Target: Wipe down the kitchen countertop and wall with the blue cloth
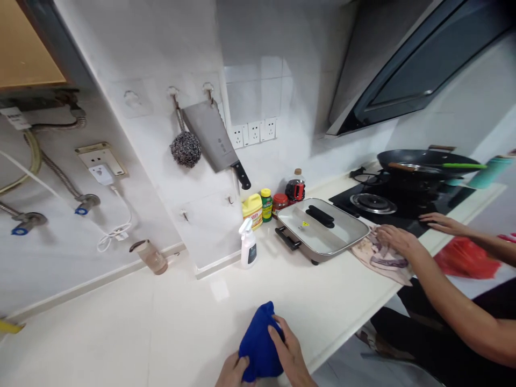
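A folded blue cloth (260,344) is held between my two hands above the front of the white counter (181,322). My left hand (233,371) pinches its lower left corner, thumb on top. On the cloth's right side, my right hand (288,352) grips with thumb and fingers closed on the fabric. Some fingers of both hands are hidden behind the cloth. Beyond it, a white spray bottle (249,250) stands upright near the wall corner, and an electric pan with a glass lid (322,228) sits farther right.
At the right, another person's hand (397,242) rests on a patterned cloth (382,260) beside the black cooktop (346,201). A wok (423,161) stands on the cooktop. A cleaver (213,137) and scrubber (185,149) hang on the wall. A brownish cup (149,257) leans far left.
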Action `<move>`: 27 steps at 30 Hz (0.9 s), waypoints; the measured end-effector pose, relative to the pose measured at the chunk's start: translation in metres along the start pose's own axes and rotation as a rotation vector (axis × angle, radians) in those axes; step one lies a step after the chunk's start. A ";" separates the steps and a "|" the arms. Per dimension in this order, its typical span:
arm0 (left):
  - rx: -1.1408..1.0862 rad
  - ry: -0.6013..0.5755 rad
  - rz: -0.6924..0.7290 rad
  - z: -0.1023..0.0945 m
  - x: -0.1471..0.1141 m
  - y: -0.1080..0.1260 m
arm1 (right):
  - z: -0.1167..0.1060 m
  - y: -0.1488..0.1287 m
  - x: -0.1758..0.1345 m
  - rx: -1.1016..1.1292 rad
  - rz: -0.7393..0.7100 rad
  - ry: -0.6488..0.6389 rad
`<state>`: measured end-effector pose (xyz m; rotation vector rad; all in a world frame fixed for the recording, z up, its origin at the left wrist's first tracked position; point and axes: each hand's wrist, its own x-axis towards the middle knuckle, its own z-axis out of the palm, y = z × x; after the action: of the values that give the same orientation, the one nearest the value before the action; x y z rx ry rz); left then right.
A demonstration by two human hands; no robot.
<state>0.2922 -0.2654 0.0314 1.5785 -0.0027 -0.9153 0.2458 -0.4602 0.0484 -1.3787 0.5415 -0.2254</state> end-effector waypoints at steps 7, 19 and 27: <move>-0.118 0.190 0.180 0.022 -0.007 0.046 | -0.014 0.001 0.010 0.319 0.236 0.018; -0.184 0.157 0.296 0.037 0.000 0.100 | -0.024 -0.061 0.021 0.352 -0.091 0.001; 0.571 0.476 0.293 -0.009 0.013 0.055 | -0.034 0.003 0.022 -0.634 -0.261 -0.064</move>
<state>0.3322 -0.2781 0.0700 2.2254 -0.1674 -0.2976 0.2472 -0.4989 0.0369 -2.0707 0.3894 -0.2288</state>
